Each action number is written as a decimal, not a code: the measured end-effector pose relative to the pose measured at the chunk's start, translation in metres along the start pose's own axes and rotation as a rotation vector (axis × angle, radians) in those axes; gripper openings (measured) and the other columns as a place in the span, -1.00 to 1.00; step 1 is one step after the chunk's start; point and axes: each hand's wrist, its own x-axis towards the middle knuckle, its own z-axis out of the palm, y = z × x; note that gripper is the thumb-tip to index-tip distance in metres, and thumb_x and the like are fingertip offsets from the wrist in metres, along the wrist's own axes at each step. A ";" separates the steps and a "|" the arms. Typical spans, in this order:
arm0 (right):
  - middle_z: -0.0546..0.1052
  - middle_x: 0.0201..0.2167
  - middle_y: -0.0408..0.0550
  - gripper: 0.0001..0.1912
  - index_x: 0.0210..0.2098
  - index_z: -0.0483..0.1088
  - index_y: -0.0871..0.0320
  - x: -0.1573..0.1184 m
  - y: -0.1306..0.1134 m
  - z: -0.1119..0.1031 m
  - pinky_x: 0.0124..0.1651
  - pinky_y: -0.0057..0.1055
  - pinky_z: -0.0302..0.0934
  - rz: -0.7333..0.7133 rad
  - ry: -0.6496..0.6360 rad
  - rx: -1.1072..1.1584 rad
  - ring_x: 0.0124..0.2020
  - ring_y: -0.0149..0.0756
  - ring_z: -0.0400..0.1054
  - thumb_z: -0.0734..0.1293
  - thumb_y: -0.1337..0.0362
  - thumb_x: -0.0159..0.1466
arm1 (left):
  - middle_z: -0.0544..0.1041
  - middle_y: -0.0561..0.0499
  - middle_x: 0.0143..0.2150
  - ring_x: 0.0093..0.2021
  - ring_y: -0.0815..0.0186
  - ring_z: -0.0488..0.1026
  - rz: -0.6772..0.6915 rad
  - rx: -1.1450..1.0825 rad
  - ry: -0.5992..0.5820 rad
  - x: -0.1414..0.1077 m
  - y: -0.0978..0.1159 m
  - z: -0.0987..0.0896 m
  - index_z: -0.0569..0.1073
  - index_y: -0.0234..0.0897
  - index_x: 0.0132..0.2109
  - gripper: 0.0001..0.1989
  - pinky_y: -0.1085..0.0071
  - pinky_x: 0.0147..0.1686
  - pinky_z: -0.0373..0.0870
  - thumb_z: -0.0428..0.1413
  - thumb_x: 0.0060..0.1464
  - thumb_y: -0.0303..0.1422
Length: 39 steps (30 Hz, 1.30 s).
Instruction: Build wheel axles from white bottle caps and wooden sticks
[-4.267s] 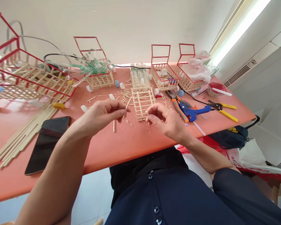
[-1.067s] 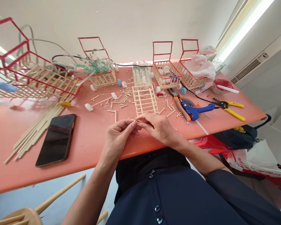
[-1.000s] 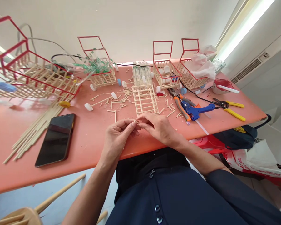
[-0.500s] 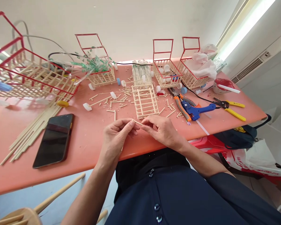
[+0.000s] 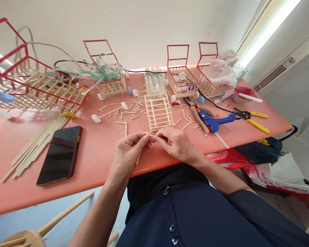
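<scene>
Close to the table's front edge, my left hand (image 5: 128, 151) pinches the corner of two thin wooden sticks (image 5: 151, 136) between thumb and fingers. One stick runs across to my right hand (image 5: 179, 144), whose thumb and fingertips are closed on its other end. The second stick (image 5: 138, 158) slants down below my left palm; most of it is hidden. Whether the two are joined at the corner I cannot tell. Just beyond my fingers lies a flat ladder-like stick frame (image 5: 158, 113). An L-shaped pair of sticks (image 5: 126, 127) rests to its left.
Small stick carts with red rims, such as one cart (image 5: 182, 77), line the back. A blue glue gun (image 5: 218, 120), orange-handled pliers (image 5: 199, 118) and yellow-handled pliers (image 5: 257, 125) lie right. Left are a phone (image 5: 59, 154) and long sticks (image 5: 33, 149). Stick offcuts (image 5: 134, 111) litter the middle.
Both hands keep their hold and have shifted only slightly. The lower stick beneath my left palm shows more now. The view has moved a little.
</scene>
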 end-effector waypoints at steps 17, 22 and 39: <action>0.55 -0.34 -0.14 -0.83 -0.27 0.44 0.12 -0.006 0.006 0.001 -0.19 -0.47 0.19 0.006 -0.022 -0.073 -0.34 -0.40 0.35 0.29 0.38 0.48 | 0.75 -0.10 -0.28 -0.41 0.34 0.60 -0.052 0.068 -0.057 0.004 0.004 0.000 0.70 -0.31 -0.21 -0.72 0.46 -0.34 0.57 0.35 0.20 -0.15; 0.57 -0.33 -0.09 -0.79 -0.27 0.44 0.14 -0.008 0.005 -0.003 -0.17 -0.46 0.20 -0.010 -0.022 -0.128 -0.29 -0.36 0.40 0.28 0.32 0.52 | 0.72 -0.08 -0.34 -0.44 0.35 0.58 -0.044 0.129 -0.023 0.005 0.010 0.007 0.69 -0.31 -0.26 -0.77 0.49 -0.39 0.54 0.30 0.19 -0.21; 0.68 -0.18 0.01 -0.69 -0.12 0.51 0.12 -0.011 0.009 -0.006 0.01 -0.37 0.34 0.049 0.012 -0.054 -0.12 -0.28 0.54 0.18 0.18 0.62 | 0.73 -0.07 -0.32 -0.46 0.36 0.57 -0.055 0.058 0.043 0.004 -0.001 0.009 0.68 -0.30 -0.22 -0.78 0.46 -0.39 0.54 0.32 0.21 -0.21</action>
